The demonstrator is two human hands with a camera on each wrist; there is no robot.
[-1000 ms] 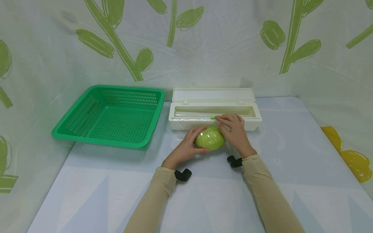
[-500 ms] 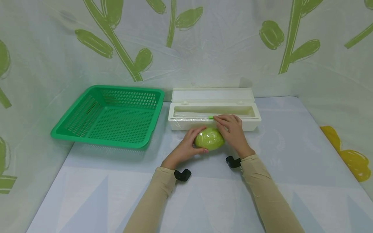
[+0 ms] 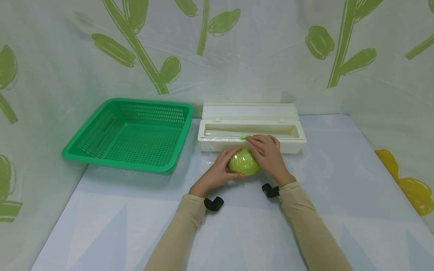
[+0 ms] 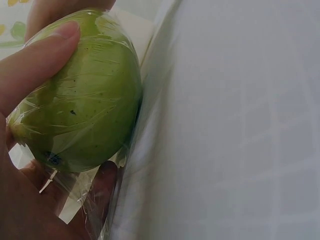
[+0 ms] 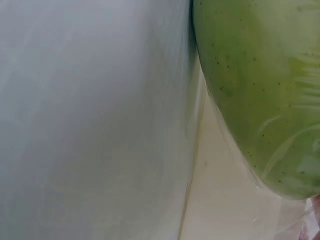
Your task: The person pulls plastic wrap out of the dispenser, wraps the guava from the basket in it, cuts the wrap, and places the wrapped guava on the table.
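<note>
In the head view my left hand [image 3: 218,173] grips a green fruit [image 3: 244,163] wrapped in clear film, its thumb on the near side. Close up, the left wrist view shows the thumb across the speckled fruit [image 4: 90,95], fingers beneath, and loose film gathered under it. Behind the fruit stands a white cling film dispenser [image 3: 217,145], lid raised, a roll inside. My right hand [image 3: 270,156] presses its fingertips on the small bright green slide cutter [image 3: 243,137] at the front rim; the thumb lies lower, beside the fruit. In the right wrist view that hand is mostly hidden.
A green plastic basket [image 3: 127,163] with slotted sides stands left of the dispenser. The table [image 3: 234,237] has a pale blue and white cover, and a leaf-patterned curtain [image 3: 257,56] hangs behind. A black wrist camera [image 3: 213,204] sits by the left cuff.
My right hand has slid the green cutter a short way left along the dispenser's front rim, coming closer over the fruit's right end. The left hand keeps its grip.
</note>
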